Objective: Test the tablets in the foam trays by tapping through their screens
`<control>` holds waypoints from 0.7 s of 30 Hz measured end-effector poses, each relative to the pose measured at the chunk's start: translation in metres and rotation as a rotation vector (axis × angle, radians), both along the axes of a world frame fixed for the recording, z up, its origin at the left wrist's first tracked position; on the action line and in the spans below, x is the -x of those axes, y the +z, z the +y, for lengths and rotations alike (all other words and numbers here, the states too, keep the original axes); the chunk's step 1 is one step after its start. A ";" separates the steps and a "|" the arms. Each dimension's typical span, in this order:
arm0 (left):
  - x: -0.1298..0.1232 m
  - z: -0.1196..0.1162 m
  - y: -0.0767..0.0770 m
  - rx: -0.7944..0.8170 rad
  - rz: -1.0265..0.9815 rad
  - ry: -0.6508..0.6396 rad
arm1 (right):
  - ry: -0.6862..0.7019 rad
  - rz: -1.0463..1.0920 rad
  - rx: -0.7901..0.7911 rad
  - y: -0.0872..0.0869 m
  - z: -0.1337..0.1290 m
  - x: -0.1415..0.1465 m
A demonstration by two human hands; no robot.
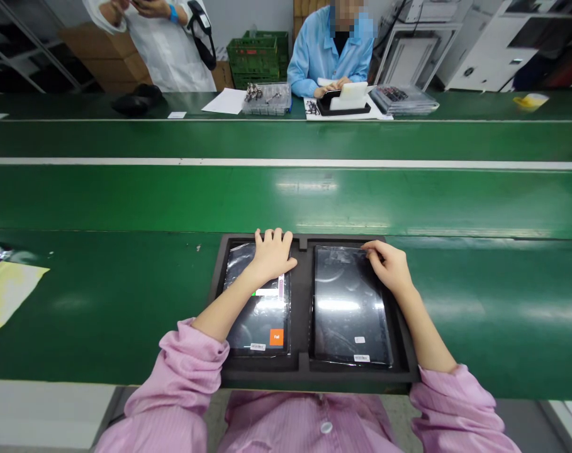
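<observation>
A black foam tray (303, 302) with two recesses lies at the bench's front edge, one tablet in each. The left tablet (257, 321) has a lit screen with an orange "Fail" box and a coloured strip. My left hand (272, 255) is spread over its upper right part, fingertips reaching the tray's far rim. Dark and covered in shiny film, the right tablet (349, 302) carries small white labels near its lower edge. My right hand (388, 265) has its fingers curled in a pinch at this tablet's upper right corner; the exact grip is partly hidden.
A yellow sheet (9, 296) lies at far left. Beyond the green conveyor (172, 195), a person in blue (309, 53) sits behind a black tray (345, 110), with clear plastic boxes (267, 99) nearby. Another person in white (165, 50) stands at left.
</observation>
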State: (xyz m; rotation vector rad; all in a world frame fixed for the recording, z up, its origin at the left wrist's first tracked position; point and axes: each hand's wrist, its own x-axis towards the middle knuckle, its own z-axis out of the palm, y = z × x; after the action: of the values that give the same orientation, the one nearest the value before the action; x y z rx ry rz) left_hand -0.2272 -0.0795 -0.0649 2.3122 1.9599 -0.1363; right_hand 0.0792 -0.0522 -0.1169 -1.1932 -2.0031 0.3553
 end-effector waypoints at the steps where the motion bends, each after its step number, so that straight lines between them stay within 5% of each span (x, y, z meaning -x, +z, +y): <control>1: 0.003 0.001 0.001 0.009 -0.002 -0.004 | 0.002 -0.002 0.000 0.000 0.000 0.000; 9: 0.066 0.009 -0.005 0.327 -0.130 -0.415 | -0.006 0.009 0.023 0.002 -0.001 0.000; 13: 0.069 0.008 -0.011 0.339 -0.145 -0.390 | -0.007 0.018 0.027 0.002 -0.001 0.001; 17: 0.081 0.013 0.002 0.366 -0.244 -0.365 | -0.009 0.030 0.033 0.001 -0.001 0.001; 21: 0.130 0.016 0.011 0.361 -0.297 -0.116 | -0.014 0.042 0.049 0.002 -0.001 0.001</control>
State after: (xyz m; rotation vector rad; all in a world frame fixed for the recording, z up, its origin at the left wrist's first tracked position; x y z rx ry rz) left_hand -0.3567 -0.0630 -0.0538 2.0727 1.5195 -0.1338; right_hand 0.0787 -0.0530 -0.1152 -1.2192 -1.9596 0.4214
